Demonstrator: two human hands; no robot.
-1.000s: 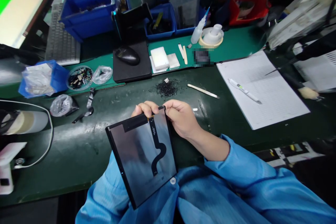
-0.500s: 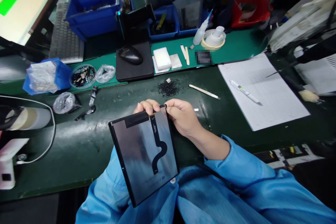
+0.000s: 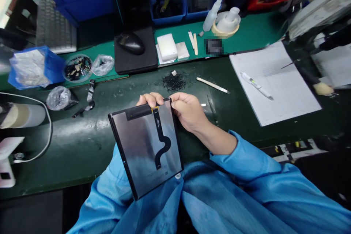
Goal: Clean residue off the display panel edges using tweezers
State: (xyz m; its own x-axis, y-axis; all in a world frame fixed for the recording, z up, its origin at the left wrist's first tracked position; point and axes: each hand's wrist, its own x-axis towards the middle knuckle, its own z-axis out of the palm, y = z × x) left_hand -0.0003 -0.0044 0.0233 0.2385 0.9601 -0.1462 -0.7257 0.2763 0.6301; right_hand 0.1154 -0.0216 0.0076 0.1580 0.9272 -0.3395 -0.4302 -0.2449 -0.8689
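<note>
A tablet display panel is tilted up in front of me, its silvery back facing me. A black flex cable curves down across that back from the far edge. My left hand supports the panel from behind, its fingertips curled over the far edge; the rest of that hand is hidden. At the far right corner, my right hand pinches the panel's edge between thumb and fingers. Just beyond the panel lies a heap of black shreds, with a small pale bit on it.
A white stick lies right of the shreds. Farther right, a pen rests on lined paper. A mouse, white blocks and a dropper bottle stand at the back. A cable loops at left.
The camera view has shifted, so the bench items sit higher and those on the left farther left. Both hands keep the same hold on the panel.
</note>
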